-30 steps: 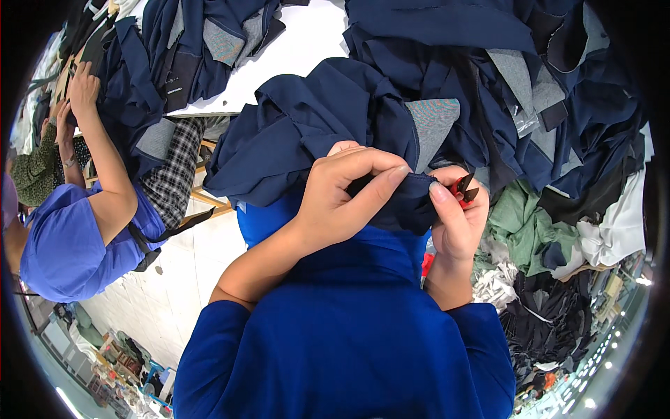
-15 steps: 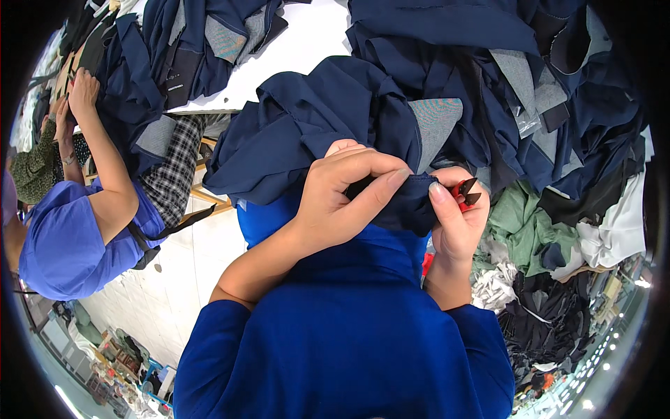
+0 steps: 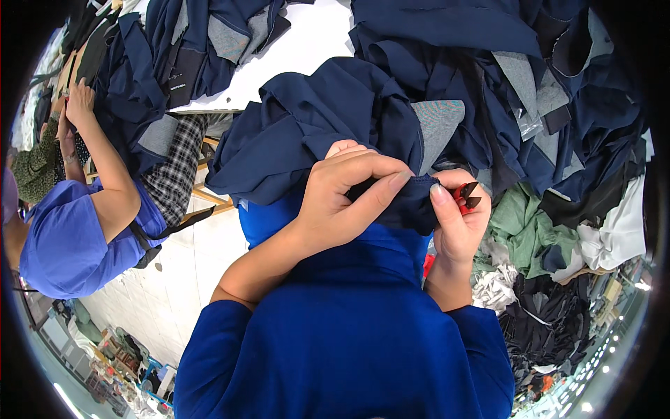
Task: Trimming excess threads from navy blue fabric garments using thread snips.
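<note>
A dark navy garment (image 3: 307, 115) lies bunched over my lap and against the table edge, its grey inner side showing in one flap. My left hand (image 3: 349, 192) pinches the garment's stitched edge between thumb and forefinger. On the other end of that short stretch of seam, my right hand (image 3: 459, 213) grips the cloth between thumb and fingers. Tucked in the same right hand is a small pair of red thread snips (image 3: 467, 198), their dark blades pointing right, away from the cloth. The seam between my hands looks taut.
Heaps of navy garments (image 3: 447, 42) cover the white table (image 3: 293, 49). On the right lie green cloth (image 3: 527, 227), white cloth (image 3: 614, 230) and a dark scrap pile (image 3: 548, 314). At the left a co-worker in a violet-blue top (image 3: 66, 237) handles dark cloth.
My hands hold nearly the same place on the seam. The snips have tilted slightly in my right hand. The co-worker's raised hand has shifted a little.
</note>
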Demonstrator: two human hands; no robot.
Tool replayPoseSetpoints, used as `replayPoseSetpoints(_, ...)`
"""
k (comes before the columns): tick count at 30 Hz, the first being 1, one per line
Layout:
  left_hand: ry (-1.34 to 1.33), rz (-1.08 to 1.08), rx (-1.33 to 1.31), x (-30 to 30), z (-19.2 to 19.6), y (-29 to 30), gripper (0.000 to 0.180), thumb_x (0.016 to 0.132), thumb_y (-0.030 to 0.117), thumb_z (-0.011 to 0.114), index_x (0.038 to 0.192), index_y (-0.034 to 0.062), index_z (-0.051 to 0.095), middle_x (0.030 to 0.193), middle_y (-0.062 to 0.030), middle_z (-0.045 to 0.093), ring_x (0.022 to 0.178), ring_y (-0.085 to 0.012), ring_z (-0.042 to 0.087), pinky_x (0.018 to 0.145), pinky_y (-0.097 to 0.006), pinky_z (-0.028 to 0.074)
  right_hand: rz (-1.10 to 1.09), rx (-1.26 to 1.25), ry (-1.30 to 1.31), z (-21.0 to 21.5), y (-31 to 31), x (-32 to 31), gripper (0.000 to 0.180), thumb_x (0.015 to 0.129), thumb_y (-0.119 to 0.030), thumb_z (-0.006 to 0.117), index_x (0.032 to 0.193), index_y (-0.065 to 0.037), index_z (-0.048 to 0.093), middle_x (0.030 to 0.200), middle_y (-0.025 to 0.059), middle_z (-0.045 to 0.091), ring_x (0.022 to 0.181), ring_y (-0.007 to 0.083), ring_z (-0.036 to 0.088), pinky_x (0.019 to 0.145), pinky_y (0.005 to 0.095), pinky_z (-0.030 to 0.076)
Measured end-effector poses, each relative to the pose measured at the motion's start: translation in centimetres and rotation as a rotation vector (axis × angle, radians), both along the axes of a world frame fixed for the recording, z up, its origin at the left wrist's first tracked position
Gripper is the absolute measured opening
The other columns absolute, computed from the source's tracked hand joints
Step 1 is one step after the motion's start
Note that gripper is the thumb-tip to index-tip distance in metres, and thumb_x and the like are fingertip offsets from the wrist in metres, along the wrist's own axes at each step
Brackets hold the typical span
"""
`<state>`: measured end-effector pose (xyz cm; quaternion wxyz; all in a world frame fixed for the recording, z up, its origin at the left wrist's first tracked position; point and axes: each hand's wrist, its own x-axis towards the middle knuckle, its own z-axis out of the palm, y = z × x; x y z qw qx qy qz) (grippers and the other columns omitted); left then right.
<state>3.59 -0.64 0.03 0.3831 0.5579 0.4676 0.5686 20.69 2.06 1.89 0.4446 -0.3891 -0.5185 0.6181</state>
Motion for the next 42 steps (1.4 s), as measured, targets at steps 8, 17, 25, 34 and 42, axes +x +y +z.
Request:
replayPoseSetpoints(8,0.003,0.000,0.006,-0.1,-0.1,0.0,0.006,0.081,0.007,0.062,0.083,0.0045,0.066,0.067,-0.0017,0.061,0.061,-0.0115,0.054,0.066,-0.027,0.033,0.001,-0.007,0.019,0.0,-0.1,-0.1,0.005,0.083,0.001,0.061,0.087,0.004,0.062,0.072,-0.0009,0.058,0.062,0.0013,0.046,0.056,0.0146,0.033)
replayPoseSetpoints(17,0.012,-0.010,-0.002,0.0,0.1,0.0,0.008,0.075,0.008,0.068,0.083,0.0061,0.067,0.069,-0.0008,0.062,0.062,-0.0116,0.053,0.066,-0.027,0.032,0.006,0.000,-0.010,0.1,-0.1,0.0,0.005,0.084,0.000,0.061,0.087,0.004,0.062,0.071,-0.0014,0.058,0.061,0.0011,0.046,0.056,0.0147,0.033)
replayPoseSetpoints(25,0.021,0.026,-0.045,0.0,-0.1,-0.2,0.008,0.073,0.006,0.069,0.081,0.0064,0.066,0.069,-0.0001,0.062,0.062,-0.0105,0.053,0.067,-0.026,0.031,0.021,0.132,0.021,-0.2,-0.1,-0.7,0.048,0.083,-0.005,0.061,0.124,0.002,0.037,0.078,-0.0002,0.046,0.067,0.0051,0.040,0.061,0.0172,0.031)
replayPoseSetpoints(34,-0.177,0.151,-0.094,0.5,0.2,-0.1,0.007,0.077,0.005,0.067,0.084,0.0044,0.066,0.075,-0.0026,0.065,0.067,-0.0113,0.057,0.071,-0.026,0.034,-0.155,0.464,-0.402,-0.3,-0.9,-1.1,0.037,0.069,0.004,0.072,0.104,0.003,0.060,0.076,0.0088,0.060,0.064,0.0119,0.057,0.058,0.0206,0.044)
replayPoseSetpoints(42,-0.191,0.159,-0.123,0.4,0.1,-0.3,0.008,0.077,0.005,0.067,0.085,0.0041,0.066,0.078,-0.0035,0.067,0.069,-0.0114,0.058,0.071,-0.025,0.035,-0.158,0.550,-0.396,-0.5,-0.4,-1.3,0.036,0.068,0.006,0.071,0.103,0.003,0.060,0.075,0.0107,0.061,0.061,0.0139,0.058,0.057,0.0211,0.044)
